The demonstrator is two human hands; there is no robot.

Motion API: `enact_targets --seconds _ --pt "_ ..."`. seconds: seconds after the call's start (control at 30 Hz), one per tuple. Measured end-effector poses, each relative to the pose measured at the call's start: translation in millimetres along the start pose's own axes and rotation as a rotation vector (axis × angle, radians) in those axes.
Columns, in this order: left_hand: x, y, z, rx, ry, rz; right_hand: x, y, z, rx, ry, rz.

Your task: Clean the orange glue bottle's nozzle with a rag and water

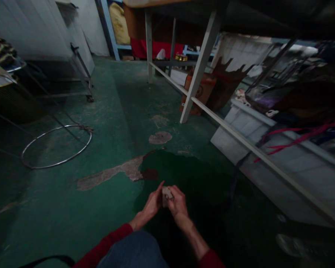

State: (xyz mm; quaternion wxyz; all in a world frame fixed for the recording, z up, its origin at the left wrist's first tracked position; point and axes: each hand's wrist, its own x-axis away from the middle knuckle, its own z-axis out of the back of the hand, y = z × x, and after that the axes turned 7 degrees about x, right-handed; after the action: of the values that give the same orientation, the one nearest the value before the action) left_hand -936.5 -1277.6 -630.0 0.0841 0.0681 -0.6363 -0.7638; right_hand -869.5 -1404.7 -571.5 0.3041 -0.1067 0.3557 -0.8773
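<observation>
Blue-clad knee [134, 251] nearest, between red sleeves [111, 243]. Just beyond, left hand [154, 203] and right hand [179, 203] grip a small pale object [165, 195] between them, above green floor [106, 208]. A metal hoop [57, 164] lies left; a white bin [231, 128], heaped full, stands right.

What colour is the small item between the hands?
The small item is pale greyish beige, seen in the head view, the only one.

The scuffed green floor [100, 208] carries 1 metal ring [56, 164] and 1 brown cardboard box [204, 93].
</observation>
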Motion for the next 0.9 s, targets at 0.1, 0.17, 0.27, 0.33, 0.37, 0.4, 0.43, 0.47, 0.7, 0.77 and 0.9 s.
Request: enact_targets --seconds 0.1,0.17,0.27,0.33,0.37,0.4,0.43,0.47,0.7,0.77,0.9 --pt "-4 0 -1.7 -0.05 0.009 -0.009 5 15 -2 0.012 0.065 -0.108" --pt "-5 0 -2.5 -0.072 0.011 -0.018 8 20 -11 0.006 0.048 -0.124" --pt "-4 0 -1.9 -0.101 0.01 -0.03 6 16 -27 -0.009 -0.001 -0.091" --pt "-2 1 -0.9 -0.117 0.003 -0.041 4 11 -32 -0.012 -0.019 -0.061" --pt "-1 0 -0.5 -0.123 -0.001 -0.047 4 9 -31 -0.014 -0.025 -0.046" --pt "1 0 -0.3 -0.13 -0.004 -0.052 5 7 -30 -0.018 -0.031 -0.03" --pt "2 -1 -0.3 -0.135 -0.007 -0.057 7 6 -28 -0.025 -0.038 -0.015" --pt "4 -2 -0.5 -0.14 -0.009 -0.061 10 5 -25 -0.035 -0.045 0.0" --pt "5 -5 -0.5 -0.123 -0.049 -0.066 21 -8 -6 -0.124 -0.035 0.056" --pt "1 -3 0.2 -0.122 -0.04 -0.054 18 -6 -1 -0.136 0.0 0.047" --pt "-4 2 -1.0 -0.14 -0.005 -0.02 13 13 -3 -0.114 0.113 -0.091"
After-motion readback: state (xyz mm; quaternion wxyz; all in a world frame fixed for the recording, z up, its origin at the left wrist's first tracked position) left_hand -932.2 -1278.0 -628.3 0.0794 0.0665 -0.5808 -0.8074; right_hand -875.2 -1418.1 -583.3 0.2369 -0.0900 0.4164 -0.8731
